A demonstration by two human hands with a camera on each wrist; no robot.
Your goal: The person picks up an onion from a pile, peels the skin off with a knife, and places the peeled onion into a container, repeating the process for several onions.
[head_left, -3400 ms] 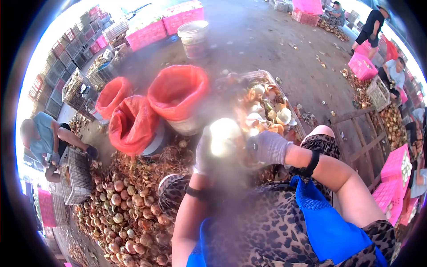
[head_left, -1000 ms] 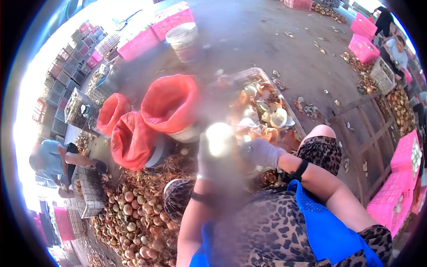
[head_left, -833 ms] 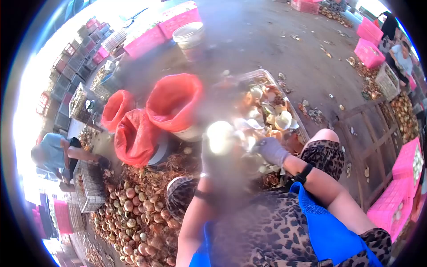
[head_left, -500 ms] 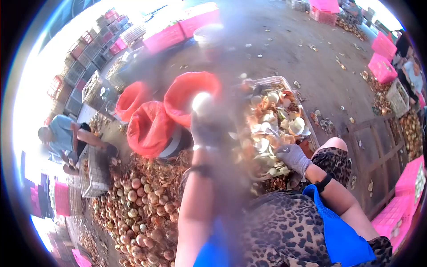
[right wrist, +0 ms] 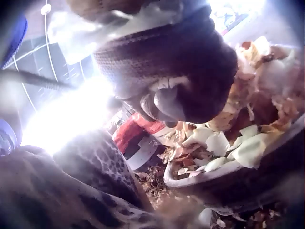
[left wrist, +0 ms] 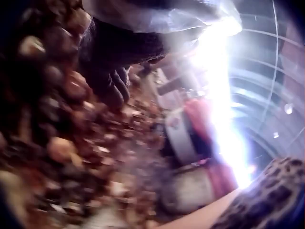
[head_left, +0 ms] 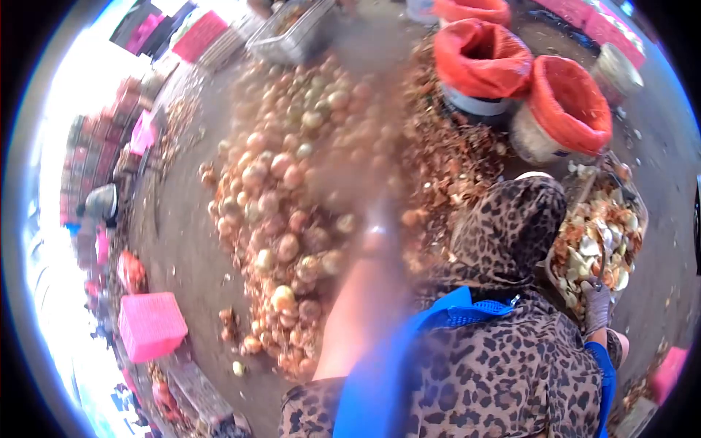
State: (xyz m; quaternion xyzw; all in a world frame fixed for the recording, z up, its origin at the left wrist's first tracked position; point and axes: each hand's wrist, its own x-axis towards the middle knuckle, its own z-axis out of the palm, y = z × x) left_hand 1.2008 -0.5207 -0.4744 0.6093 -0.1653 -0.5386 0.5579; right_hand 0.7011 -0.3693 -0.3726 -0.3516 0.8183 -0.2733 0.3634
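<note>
Below the grey-gloved left hand [left wrist: 112, 52]: heaped round brown-skinned onions [head_left: 281, 169] | peeled white onion now gone from view, likely between onions | left fingers loosely bent; grey-gloved right hand [head_left: 596, 305] curled beside pale plastic crate [right wrist: 176, 180] | cannot tell what either holds

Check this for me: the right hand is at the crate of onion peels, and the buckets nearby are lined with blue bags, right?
Not quite: the bags are red, not blue, as the head view shows. The right hand is at the crate of onion peels, and the buckets nearby are lined.
</note>
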